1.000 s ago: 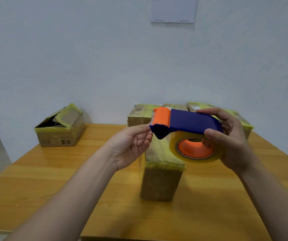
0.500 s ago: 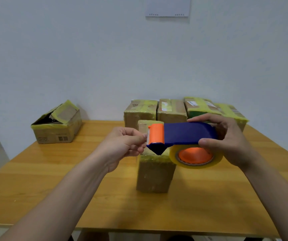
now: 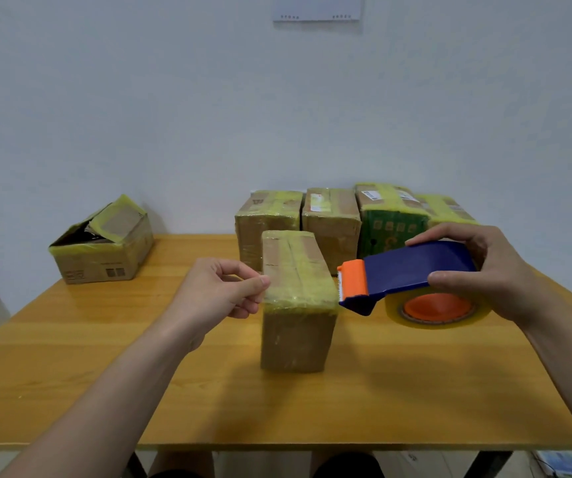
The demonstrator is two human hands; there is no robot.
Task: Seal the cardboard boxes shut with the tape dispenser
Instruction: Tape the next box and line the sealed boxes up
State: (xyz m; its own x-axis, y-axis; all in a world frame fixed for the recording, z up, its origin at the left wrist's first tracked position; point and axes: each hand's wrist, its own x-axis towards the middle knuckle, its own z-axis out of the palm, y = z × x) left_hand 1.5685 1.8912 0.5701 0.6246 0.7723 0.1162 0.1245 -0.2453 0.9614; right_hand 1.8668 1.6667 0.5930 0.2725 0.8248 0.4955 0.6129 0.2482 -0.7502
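"Where's the tape dispenser (image 3: 412,267)?"

"Held above the surface (image 3: 105,357), just right of the front box (image 3: 295,277), in the right hand (image 3: 491,270). Its toothed mouth is at the box's top right edge. It has a blue body, orange mouth and yellowish roll."

"The grips?"

"Left of the box, the left hand (image 3: 221,293) pinches the tape end (image 3: 266,281), grip narrow. The right grip wraps the dispenser's body."

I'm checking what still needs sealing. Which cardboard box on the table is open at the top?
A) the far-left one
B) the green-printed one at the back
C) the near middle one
A: the far-left cardboard box has a flap raised over a dark opening; the near middle box and the green-printed box have tops taped flat.
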